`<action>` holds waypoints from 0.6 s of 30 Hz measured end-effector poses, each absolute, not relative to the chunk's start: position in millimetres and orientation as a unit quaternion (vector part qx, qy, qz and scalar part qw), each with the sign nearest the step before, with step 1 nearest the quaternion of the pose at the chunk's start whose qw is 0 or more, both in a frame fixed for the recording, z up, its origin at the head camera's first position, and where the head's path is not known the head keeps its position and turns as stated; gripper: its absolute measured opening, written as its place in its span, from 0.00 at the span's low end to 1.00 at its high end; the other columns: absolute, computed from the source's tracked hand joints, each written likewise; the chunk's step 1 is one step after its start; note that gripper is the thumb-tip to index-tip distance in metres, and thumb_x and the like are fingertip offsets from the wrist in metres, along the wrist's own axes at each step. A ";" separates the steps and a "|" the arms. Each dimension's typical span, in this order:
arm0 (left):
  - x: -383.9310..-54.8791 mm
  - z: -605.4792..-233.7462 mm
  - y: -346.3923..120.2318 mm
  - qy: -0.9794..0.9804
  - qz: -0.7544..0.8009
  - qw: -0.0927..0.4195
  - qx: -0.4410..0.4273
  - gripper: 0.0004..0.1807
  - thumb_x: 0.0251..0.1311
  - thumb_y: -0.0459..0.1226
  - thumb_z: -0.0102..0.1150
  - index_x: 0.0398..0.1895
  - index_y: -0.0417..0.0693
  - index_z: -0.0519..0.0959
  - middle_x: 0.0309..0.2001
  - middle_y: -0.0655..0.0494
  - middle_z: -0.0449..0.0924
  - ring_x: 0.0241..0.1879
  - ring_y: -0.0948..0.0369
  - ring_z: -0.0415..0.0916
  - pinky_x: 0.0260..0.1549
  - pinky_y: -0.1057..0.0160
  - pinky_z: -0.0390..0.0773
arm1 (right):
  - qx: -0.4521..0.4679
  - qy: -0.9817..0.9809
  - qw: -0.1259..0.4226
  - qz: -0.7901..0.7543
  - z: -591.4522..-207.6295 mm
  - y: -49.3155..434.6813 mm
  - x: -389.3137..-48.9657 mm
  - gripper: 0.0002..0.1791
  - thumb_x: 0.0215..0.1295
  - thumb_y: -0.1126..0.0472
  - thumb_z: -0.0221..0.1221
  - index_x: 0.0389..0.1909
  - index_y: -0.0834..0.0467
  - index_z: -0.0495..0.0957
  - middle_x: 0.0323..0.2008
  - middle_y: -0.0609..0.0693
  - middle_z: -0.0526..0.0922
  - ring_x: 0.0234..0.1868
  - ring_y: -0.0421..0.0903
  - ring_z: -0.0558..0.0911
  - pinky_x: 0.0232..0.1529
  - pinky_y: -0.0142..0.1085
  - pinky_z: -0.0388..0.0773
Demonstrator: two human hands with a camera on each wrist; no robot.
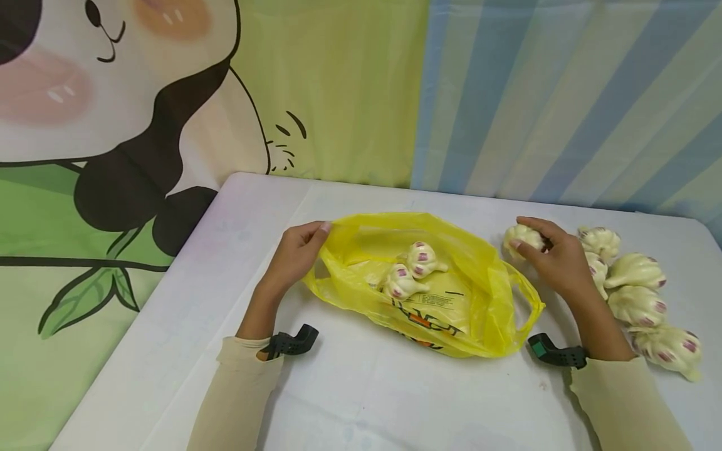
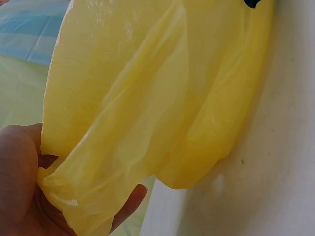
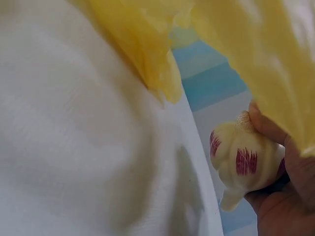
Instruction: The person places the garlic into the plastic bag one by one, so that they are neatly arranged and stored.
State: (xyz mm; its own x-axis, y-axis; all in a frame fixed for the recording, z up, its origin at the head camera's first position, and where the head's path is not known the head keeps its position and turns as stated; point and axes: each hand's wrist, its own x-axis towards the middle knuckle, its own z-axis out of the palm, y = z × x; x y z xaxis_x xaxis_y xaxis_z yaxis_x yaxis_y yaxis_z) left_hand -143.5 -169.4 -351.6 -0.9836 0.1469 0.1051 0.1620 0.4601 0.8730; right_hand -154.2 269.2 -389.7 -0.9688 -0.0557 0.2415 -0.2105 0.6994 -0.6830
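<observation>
A yellow plastic bag [image 1: 350, 300] lies on the table with its mouth spread wide. Two garlic bulbs [image 1: 422, 259] with purple patches rest inside it. My left hand [image 1: 296, 254] pinches the bag's left edge between thumb and fingers; the left wrist view shows the thin film [image 2: 138, 108] bunched in that grip. To the right of the bag, my right hand [image 1: 555, 257] holds another garlic bulb [image 3: 246, 157] between thumb and fingers, above the table. One bag handle loop [image 1: 536, 307] sticks out below this hand.
Several more garlic bulbs [image 1: 637, 305] lie grouped on the right side of the white table [image 1: 361, 401], close to my right forearm. Behind the table's far edge hangs a printed curtain [image 1: 338, 94] with a cartoon panda and blue stripes.
</observation>
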 end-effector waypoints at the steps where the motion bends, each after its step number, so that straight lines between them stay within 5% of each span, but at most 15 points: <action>1: -146.2 -356.5 -171.0 -0.855 -0.511 0.008 -0.089 0.18 0.75 0.42 0.46 0.45 0.37 0.82 0.19 0.52 0.62 0.22 0.57 0.58 0.24 0.61 0.62 | 0.071 -0.916 0.102 0.382 -387.7 268.7 -154.1 0.24 0.67 0.57 0.62 0.64 0.55 0.74 0.47 0.52 0.75 0.26 0.45 0.63 0.21 0.32 0.61; 7: -153.2 -369.6 -176.6 -0.853 -0.513 0.014 -0.091 0.20 0.74 0.47 0.47 0.46 0.43 0.83 0.23 0.51 0.68 0.24 0.55 0.61 0.25 0.60 0.64 | 0.076 -0.897 0.110 0.422 -375.6 265.6 -151.9 0.24 0.67 0.57 0.62 0.64 0.54 0.75 0.50 0.48 0.75 0.26 0.42 0.68 0.22 0.27 0.65; 18: -152.3 -369.8 -176.6 -0.854 -0.511 0.021 -0.095 0.24 0.72 0.53 0.47 0.42 0.44 0.83 0.22 0.50 0.67 0.23 0.56 0.61 0.24 0.61 0.64 | 0.123 -0.813 0.110 0.559 -342.8 247.9 -142.1 0.24 0.66 0.69 0.60 0.64 0.60 0.74 0.59 0.47 0.77 0.44 0.39 0.79 0.37 0.22 0.76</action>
State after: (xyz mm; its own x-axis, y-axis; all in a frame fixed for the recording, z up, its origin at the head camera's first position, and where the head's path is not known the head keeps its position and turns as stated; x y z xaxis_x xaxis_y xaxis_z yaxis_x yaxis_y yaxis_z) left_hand -152.3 -176.6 -369.8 -0.9812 0.1402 0.1325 0.1830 0.4594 0.8692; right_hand -142.1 247.9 -342.8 -0.9455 -0.0775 0.3164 -0.3231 0.3449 -0.8813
